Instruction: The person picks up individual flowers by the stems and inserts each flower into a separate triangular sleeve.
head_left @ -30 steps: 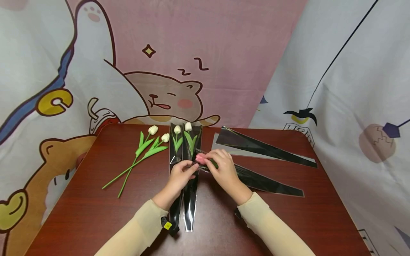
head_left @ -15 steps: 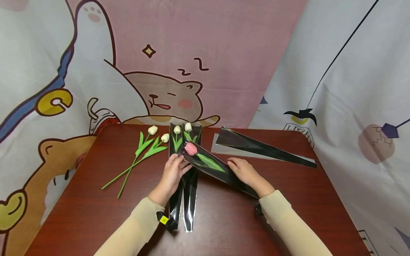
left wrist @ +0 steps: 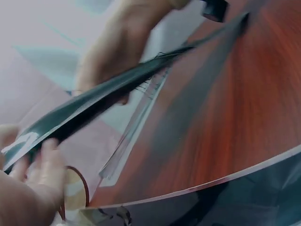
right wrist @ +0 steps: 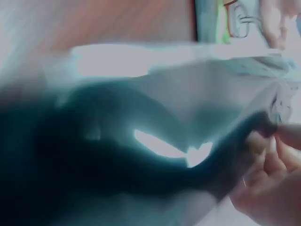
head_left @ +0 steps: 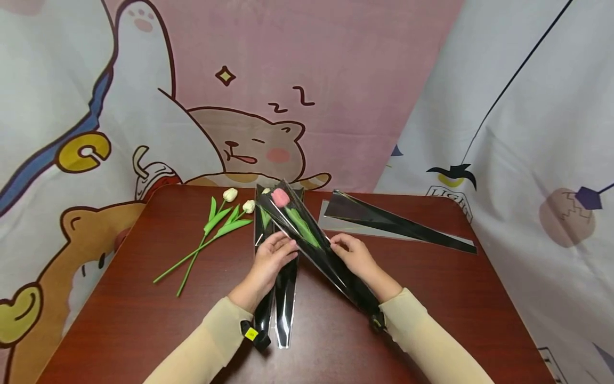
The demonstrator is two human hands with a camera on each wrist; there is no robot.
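Observation:
A pink tulip (head_left: 280, 198) with green leaves lies inside a black-backed clear flower sleeve (head_left: 331, 272), raised at a slant over the table. My left hand (head_left: 269, 262) holds the sleeve's left edge, with fingers on both sides of it in the left wrist view. On the opposite edge, my right hand (head_left: 357, 260) pinches the film; the right wrist view has those fingers (right wrist: 270, 157) gripping crumpled plastic. Beneath, two more sleeves with white tulips lie side by side, the left sleeve (head_left: 264, 314) and the right sleeve (head_left: 284, 320), partly covered by the raised one.
Two loose white tulips, one bloom (head_left: 230, 194) above the other bloom (head_left: 248, 207), lie with crossed stems on the left of the brown table (head_left: 120, 314). Toward the back right, a black sleeve (head_left: 398, 220) rests over a greyish clear sheet (head_left: 345, 226). A cartoon-print cloth hangs behind.
The pink tulip now sits inside its sleeve. Its bloom end has swung up and away, making the sleeve steeper. My right hand left the bloom, moved right, then took the sleeve's edge.

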